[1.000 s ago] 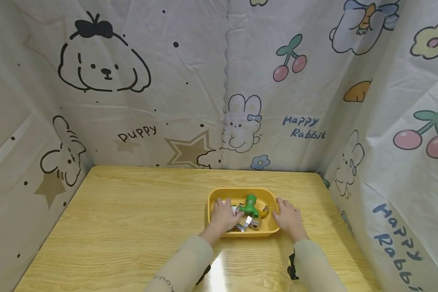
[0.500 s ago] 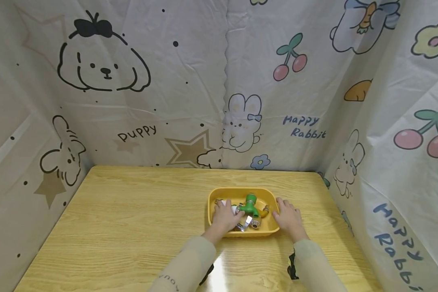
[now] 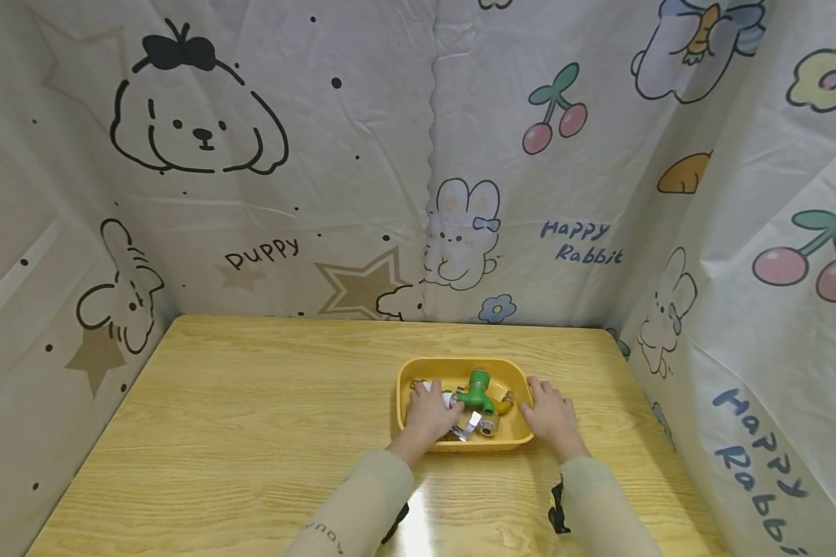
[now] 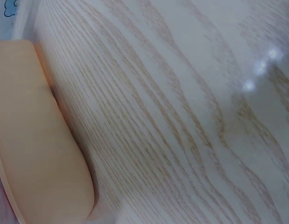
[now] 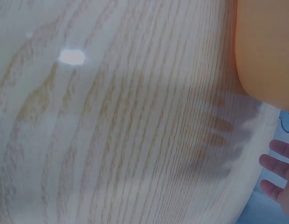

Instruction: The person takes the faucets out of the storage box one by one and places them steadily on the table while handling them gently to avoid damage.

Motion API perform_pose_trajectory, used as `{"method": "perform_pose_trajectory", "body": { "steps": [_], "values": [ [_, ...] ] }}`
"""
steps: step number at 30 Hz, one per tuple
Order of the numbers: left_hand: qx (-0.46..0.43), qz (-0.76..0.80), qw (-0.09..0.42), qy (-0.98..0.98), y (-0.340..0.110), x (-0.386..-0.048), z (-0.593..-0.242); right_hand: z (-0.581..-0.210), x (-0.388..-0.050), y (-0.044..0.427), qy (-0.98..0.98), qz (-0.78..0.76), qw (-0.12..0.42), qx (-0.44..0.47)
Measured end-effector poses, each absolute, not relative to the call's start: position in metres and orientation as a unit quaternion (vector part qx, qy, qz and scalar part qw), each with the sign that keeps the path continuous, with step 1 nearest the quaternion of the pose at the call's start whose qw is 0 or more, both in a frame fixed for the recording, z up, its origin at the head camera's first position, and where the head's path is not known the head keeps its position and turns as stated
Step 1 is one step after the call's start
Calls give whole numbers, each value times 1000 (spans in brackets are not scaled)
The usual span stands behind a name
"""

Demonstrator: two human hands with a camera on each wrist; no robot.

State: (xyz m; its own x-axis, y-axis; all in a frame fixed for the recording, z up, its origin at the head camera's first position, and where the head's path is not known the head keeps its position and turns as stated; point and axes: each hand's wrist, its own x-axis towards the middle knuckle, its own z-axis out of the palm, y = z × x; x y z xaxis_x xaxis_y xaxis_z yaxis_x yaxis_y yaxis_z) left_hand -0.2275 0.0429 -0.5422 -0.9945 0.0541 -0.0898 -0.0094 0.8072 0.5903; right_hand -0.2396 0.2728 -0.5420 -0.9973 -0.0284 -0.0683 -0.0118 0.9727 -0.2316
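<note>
A yellow bin (image 3: 463, 445) holds several metal and plastic fittings. Among them are a green tap (image 3: 475, 398), a silver piece (image 3: 468, 427) and a yellow curved piece (image 3: 505, 404). My left hand (image 3: 428, 414) lies over the bin's left part, fingers extended across a white item (image 3: 449, 399), its thumb near the green tap; its underside is hidden. Against the bin's right rim rests my right hand (image 3: 552, 414), fingers spread and loosely extended. The bin's side shows in the left wrist view (image 4: 42, 140) and in the right wrist view, beside my right hand's fingers (image 5: 277, 165).
The bin stands on a wooden table (image 3: 265, 402), right of its middle. Behind the table hangs a light patterned curtain (image 3: 362, 193), which also closes off both sides. Dark objects show beside both sleeves.
Over the last second my left hand has shifted slightly, uncovering a little more of the bin's left end. My right hand has stayed in place.
</note>
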Motion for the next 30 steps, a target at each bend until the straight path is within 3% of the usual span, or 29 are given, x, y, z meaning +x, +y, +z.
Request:
{"method": "perform_pose_trajectory", "body": {
  "steps": [21,30],
  "values": [
    [51,294,51,953,43,-233,-530,-541,-240,273,992,-117,37,-10],
    [89,277,21,957,45,-236,-514,-541,-239,273,992,-122,42,-9]
  ]
}}
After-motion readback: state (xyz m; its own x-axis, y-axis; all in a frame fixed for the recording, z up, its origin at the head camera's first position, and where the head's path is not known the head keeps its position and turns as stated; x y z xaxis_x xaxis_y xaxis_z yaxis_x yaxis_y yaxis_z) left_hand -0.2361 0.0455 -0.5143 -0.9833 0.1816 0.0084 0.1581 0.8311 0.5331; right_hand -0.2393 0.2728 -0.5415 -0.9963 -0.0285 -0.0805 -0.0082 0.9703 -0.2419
